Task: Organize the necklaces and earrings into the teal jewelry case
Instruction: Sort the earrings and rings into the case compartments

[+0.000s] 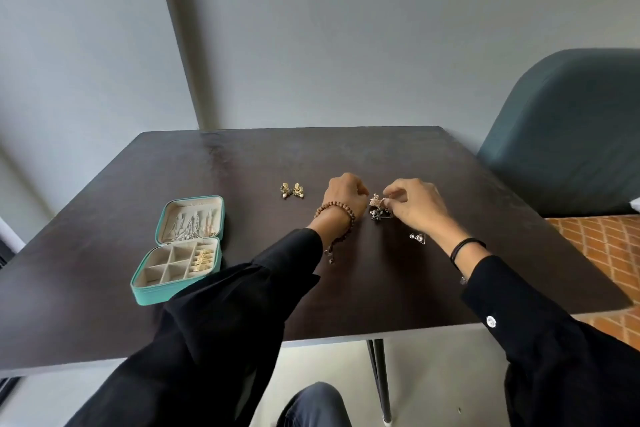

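The teal jewelry case (145, 291) lies open on the left of the dark table (242, 156). Chains hang in its lid and gold earrings (203, 259) fill a right-hand compartment. A pair of gold earrings with pearl drops (291, 190) lies mid-table. My left hand (344, 196) and my right hand (417, 203) meet over a small pile of earrings (380, 211). My right fingers pinch a gold earring (375, 200) on top of that pile. My left fingers are curled beside it; what they hold is hidden. A silver triangular earring (418, 238) lies near my right wrist.
A teal upholstered chair (568, 135) stands at the table's right side, with an orange patterned floor (606, 246) below it. A grey wall runs behind the table. My knee (311, 406) shows under the near edge beside a black table leg (379, 378).
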A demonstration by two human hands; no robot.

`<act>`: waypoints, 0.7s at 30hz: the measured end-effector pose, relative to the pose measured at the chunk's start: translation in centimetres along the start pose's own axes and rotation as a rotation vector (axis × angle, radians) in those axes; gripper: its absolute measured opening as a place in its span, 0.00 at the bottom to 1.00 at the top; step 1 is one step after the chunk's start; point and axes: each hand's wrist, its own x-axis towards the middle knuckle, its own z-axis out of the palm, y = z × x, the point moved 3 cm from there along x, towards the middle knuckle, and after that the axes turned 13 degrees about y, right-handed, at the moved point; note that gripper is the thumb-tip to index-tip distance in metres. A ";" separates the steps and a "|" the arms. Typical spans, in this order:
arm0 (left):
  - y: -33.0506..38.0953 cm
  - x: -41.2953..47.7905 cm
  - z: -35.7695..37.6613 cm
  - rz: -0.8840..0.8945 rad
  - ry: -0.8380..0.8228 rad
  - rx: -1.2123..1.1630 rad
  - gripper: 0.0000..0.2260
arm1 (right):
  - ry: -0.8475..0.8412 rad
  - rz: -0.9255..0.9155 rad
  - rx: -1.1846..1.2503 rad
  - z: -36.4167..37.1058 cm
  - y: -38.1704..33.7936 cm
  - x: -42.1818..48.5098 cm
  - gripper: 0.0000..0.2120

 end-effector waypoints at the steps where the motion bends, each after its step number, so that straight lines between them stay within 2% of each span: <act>1: 0.3 0.2 0.6 -0.016 0.009 -0.008 0.07 | -0.030 -0.018 -0.017 0.2 0.3 0.0 0.10; 8: 0.8 1.8 3.3 -0.035 -0.047 0.012 0.15 | -0.084 -0.100 -0.071 0.9 1.0 1.3 0.11; 14: 0.3 2.9 2.7 -0.026 -0.160 0.081 0.09 | -0.120 -0.085 -0.042 1.2 1.3 1.8 0.07; 21: -0.1 1.9 1.7 -0.053 -0.064 -0.012 0.08 | 0.000 -0.086 0.032 0.8 0.6 1.5 0.07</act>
